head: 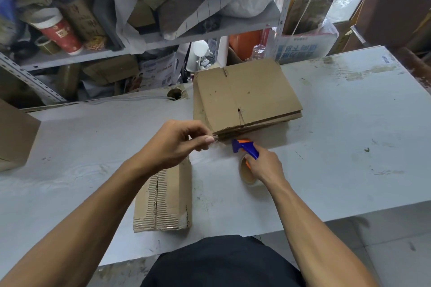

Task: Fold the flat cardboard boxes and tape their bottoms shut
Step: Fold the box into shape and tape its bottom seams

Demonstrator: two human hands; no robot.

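A stack of flat cardboard boxes (247, 98) lies on the grey table (338, 147), beyond my hands. A folded box (168, 198) stands near the table's front edge, partly under my left forearm, its torn corrugated face up. My right hand (263, 165) grips a tape dispenser (247, 149) with a blue and orange handle and a roll of clear tape. My left hand (177, 144) pinches the free end of the clear tape just left of the dispenser's blade, above the folded box's far end.
Another brown box (16, 137) stands at the table's left edge. A cable hole (174, 93) sits left of the flat stack. Behind the table, metal shelves (210, 32) are crammed with bags, boxes and tape rolls. A dark chair back (396, 2) is at the far right.
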